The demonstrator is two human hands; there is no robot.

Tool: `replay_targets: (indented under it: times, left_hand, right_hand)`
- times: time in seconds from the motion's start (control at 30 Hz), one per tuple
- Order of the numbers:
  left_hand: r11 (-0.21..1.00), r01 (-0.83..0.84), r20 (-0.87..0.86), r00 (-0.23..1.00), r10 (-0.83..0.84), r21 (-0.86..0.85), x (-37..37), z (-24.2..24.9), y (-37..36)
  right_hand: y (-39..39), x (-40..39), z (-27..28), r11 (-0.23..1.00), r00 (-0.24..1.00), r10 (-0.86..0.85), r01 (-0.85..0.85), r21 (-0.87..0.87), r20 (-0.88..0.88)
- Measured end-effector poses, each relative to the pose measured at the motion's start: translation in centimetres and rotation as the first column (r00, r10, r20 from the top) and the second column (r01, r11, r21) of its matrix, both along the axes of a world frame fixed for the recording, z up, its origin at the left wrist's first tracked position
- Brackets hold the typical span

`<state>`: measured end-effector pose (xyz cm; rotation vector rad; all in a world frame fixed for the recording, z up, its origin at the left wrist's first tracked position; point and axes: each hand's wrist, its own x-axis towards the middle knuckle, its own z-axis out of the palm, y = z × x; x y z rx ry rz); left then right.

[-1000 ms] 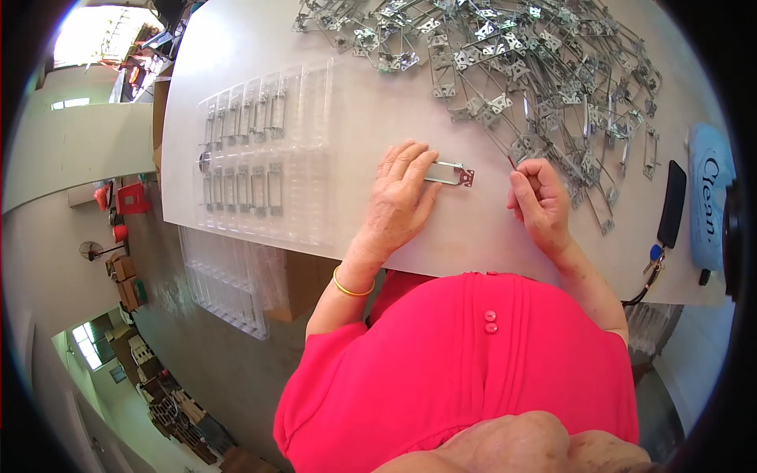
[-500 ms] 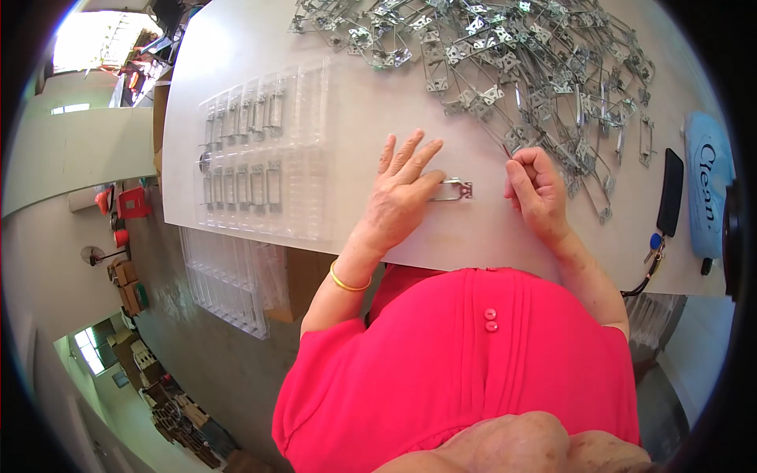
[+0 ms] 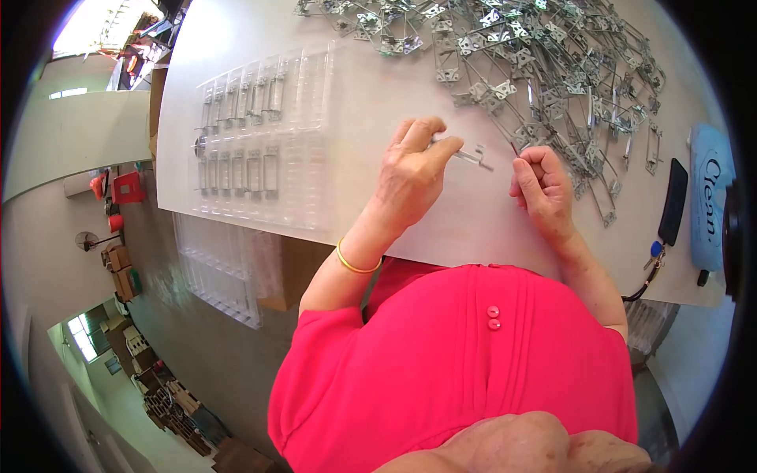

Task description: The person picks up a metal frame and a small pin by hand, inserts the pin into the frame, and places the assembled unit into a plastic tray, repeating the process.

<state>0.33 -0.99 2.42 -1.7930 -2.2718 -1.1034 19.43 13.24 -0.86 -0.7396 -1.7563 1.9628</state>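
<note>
My left hand [image 3: 412, 169], with a yellow bangle at the wrist, pinches a small metal wire-frame bracket [image 3: 475, 158] between thumb and fingers. The bracket is tilted and its plate end points right, toward my other hand. Fingers cover its near end. My right hand [image 3: 542, 189] is closed around a thin, dark reddish stick-like thing [image 3: 515, 148]; only its tip shows above the fingertips. Left of my hands lies a clear plastic tray [image 3: 315, 130], where two rows of similar brackets [image 3: 251, 172] sit in slots.
A large tangled heap of metal brackets [image 3: 544, 63] covers the far right of the white table [image 3: 378, 87]. At the right edge lie a blue "Clean" pack [image 3: 706, 205], a black strap-like object [image 3: 672, 202] and keys [image 3: 654, 256]. More clear trays [image 3: 217, 268] are below the table's left front edge.
My left hand has lifted and tilted the bracket, which earlier lay flatter near the tabletop; its outstretched fingers have curled in. My right hand has barely moved.
</note>
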Motion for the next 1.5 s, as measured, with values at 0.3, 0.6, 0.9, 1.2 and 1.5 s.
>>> replay_targets:
  times: [0.3, 0.6, 0.9, 1.2, 1.5]
  left_hand:
    - [0.985, 0.102, -0.028, 0.994, -0.107, -0.14, -0.4, -1.6, -2.1]
    - [0.987, -0.153, 0.086, 0.984, 0.156, -0.047, 3.0, -0.3, -4.0]
    - [0.985, 0.103, 0.202, 0.977, -0.073, -0.138, 3.8, -1.8, -3.4]
    - [0.977, 0.135, 0.983, -0.103, -0.155, 0.168, 2.6, -1.3, -4.2]
    - [0.914, 0.22, 0.918, -0.288, -0.273, 0.341, 1.6, -2.2, -3.4]
  right_hand:
    - [0.3, 0.3, 0.2, 0.999, 1.0, -0.017, 0.017, -0.038, -0.008]
    - [0.2, 0.0, 0.3, 1.0, 1.0, 0.014, -0.014, -0.023, -0.004]
    - [0.2, 0.3, 0.4, 0.999, 1.0, 0.021, -0.021, -0.03, -0.002]
    - [-0.2, -0.3, 0.1, 0.995, 0.998, 0.03, -0.025, 0.099, -0.057]
    - [0.8, -1.1, 1.3, 0.987, 0.992, 0.127, -0.126, -0.097, 0.0]
